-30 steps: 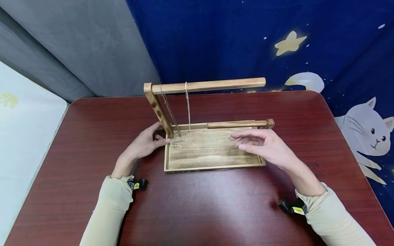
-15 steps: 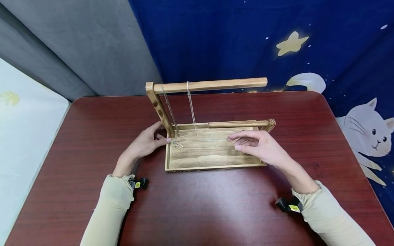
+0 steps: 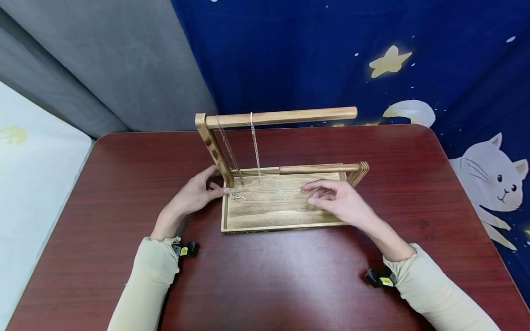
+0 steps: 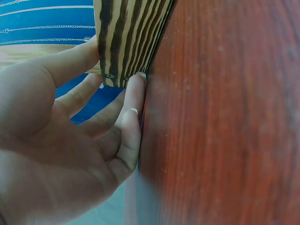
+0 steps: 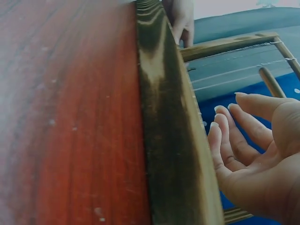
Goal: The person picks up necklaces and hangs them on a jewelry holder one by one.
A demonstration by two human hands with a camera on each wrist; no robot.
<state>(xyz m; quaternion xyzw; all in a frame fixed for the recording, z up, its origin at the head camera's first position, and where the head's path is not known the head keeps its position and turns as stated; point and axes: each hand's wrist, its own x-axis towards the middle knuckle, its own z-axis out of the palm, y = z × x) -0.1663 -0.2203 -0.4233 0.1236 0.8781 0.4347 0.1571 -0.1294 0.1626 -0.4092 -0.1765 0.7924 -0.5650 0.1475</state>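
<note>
A wooden jewelry stand (image 3: 285, 227) has a shallow tray base and an upper bar on a slanted post. My left hand (image 3: 192, 193) grips its left end, thumb by the tray's rim and fingers behind; in the left wrist view the fingertips touch the striped wood (image 4: 129, 37). Thin necklaces (image 3: 269, 200) lie stretched along the tray, their small ornaments (image 3: 239, 198) at the left. My right hand (image 3: 341, 204) hovers over the tray's right part, near the chains' ends, fingers softly bent. In the right wrist view its thumb stands apart from the fingers (image 5: 241, 147), with nothing visible between.
Two necklaces hang from the upper bar (image 3: 298, 115): a darker chain (image 3: 228, 147) near the post and a lighter chain (image 3: 255, 145) beside it. A lower rod (image 3: 320, 169) runs along the tray's back. The red-brown table (image 3: 265, 280) extends in front.
My right hand has slid left over the tray. The lighter hanging chain has swung a little. My left hand keeps its place at the stand's left end.
</note>
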